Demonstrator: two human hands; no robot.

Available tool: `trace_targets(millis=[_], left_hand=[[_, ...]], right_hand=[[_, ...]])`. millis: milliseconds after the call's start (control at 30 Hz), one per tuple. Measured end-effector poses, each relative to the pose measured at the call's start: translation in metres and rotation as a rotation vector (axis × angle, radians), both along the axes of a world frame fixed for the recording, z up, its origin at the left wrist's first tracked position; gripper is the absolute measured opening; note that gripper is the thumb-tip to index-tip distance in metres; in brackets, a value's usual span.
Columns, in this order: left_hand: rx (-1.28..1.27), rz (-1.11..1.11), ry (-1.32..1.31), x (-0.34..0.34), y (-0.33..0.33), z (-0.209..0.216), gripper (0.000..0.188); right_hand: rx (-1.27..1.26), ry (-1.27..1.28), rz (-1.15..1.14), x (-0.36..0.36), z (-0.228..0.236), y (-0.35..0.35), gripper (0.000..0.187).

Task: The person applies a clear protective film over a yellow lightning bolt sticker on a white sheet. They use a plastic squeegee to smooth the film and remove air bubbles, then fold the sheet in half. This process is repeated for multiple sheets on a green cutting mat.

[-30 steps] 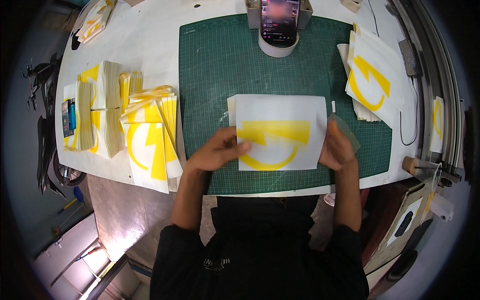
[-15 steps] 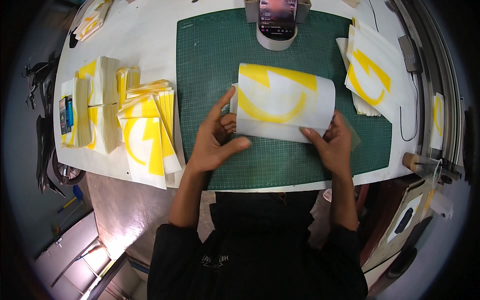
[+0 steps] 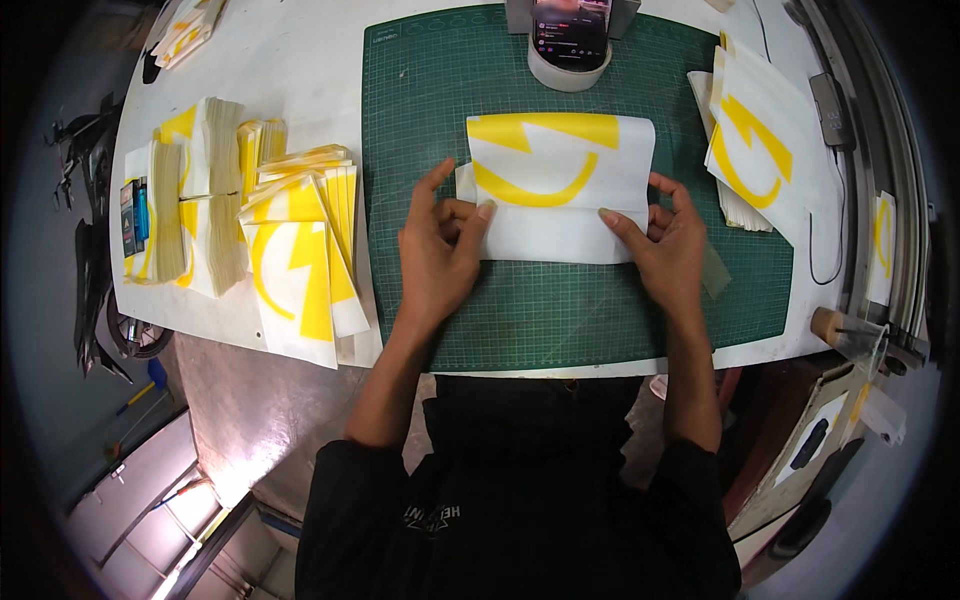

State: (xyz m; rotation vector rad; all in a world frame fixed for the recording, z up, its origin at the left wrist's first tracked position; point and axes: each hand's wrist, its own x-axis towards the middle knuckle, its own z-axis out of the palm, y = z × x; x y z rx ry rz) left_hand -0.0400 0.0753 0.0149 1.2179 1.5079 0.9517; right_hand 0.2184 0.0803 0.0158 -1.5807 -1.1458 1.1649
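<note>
A: Where does the folded white sheet (image 3: 540, 165) lie?
B: Mid-mat, yellow print facing up, a crease running across it above a plain white lower band.

A: And the grip?
B: The right hand (image 3: 672, 245) has it pinched, thumb on the face near the crease, fingers curled in at the right edge. The left hand (image 3: 443, 240) is half open: index finger raised, thumb tip at the left edge. I can't tell whether that thumb is gripping or just resting.

A: How much room around it?
B: Bare green cutting mat (image 3: 560, 325) runs from the sheet's lower edge to the mat's near edge, close to the table's (image 3: 330, 60) rim. Beyond the sheet, a narrower stretch leads to the white ring (image 3: 568, 76) under the phone (image 3: 572, 28). The fanned pile (image 3: 290, 255) sits off the mat's left side; the right-hand pile (image 3: 750, 150) overlaps its far right part.

A: Any writing?
B: Pale lettering, upside down, on the black shirt (image 3: 530, 500); small characters in the mat's far left corner; rows on the phone screen, too tiny to make out.
</note>
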Motion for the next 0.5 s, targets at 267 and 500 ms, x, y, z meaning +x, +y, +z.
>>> trace_targets(millis=[267, 500], left_hand=[[0.775, -0.36, 0.702, 0.016, -0.048, -0.001, 0.051], [0.527, -0.484, 0.836, 0.042, -0.055, -0.018, 0.056]], right_hand=[[-0.091, -0.107, 0.058, 0.003, 0.009, 0.015, 0.064], [0.189, -0.106, -0.128, -0.001, 0.003, 0.003, 0.059]])
